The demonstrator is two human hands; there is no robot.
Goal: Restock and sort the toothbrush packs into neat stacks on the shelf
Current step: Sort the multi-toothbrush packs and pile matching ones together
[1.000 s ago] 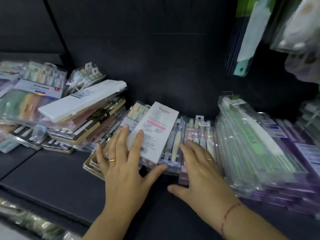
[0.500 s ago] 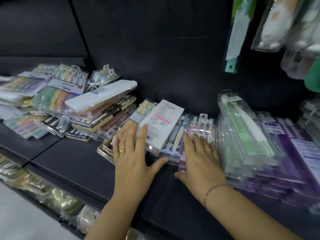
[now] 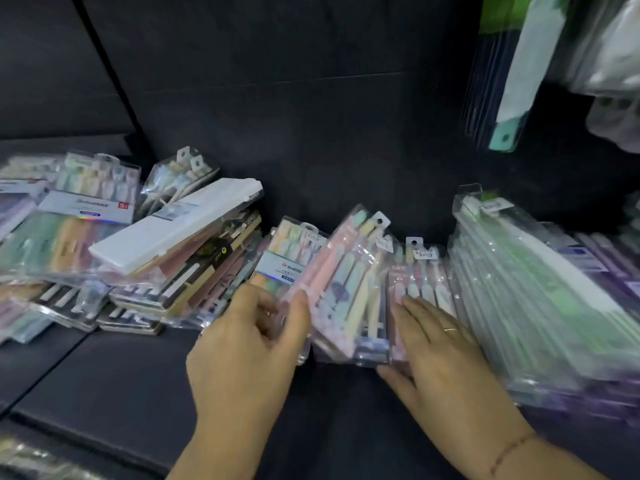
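Mid-sort, I judge. Left grip (image 3: 249, 341) pinches a clear pack of pastel pink and yellow toothbrushes (image 3: 346, 289), tilted up at the centre of the black shelf (image 3: 104, 382). Right grip (image 3: 440, 348) lies flat, fingers straight, on the stack of pink-brush packs (image 3: 420, 282). The clear green-brush packs (image 3: 519, 289) on the right look stacked. The left heap under the white plastic case (image 3: 173, 223) is jumbled and unsorted.

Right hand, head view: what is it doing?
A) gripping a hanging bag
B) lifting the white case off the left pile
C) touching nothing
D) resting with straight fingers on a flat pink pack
D: the right hand lies with straight fingers on the pink pack beside the green stack, while the left hand grips the tilted pastel pack.
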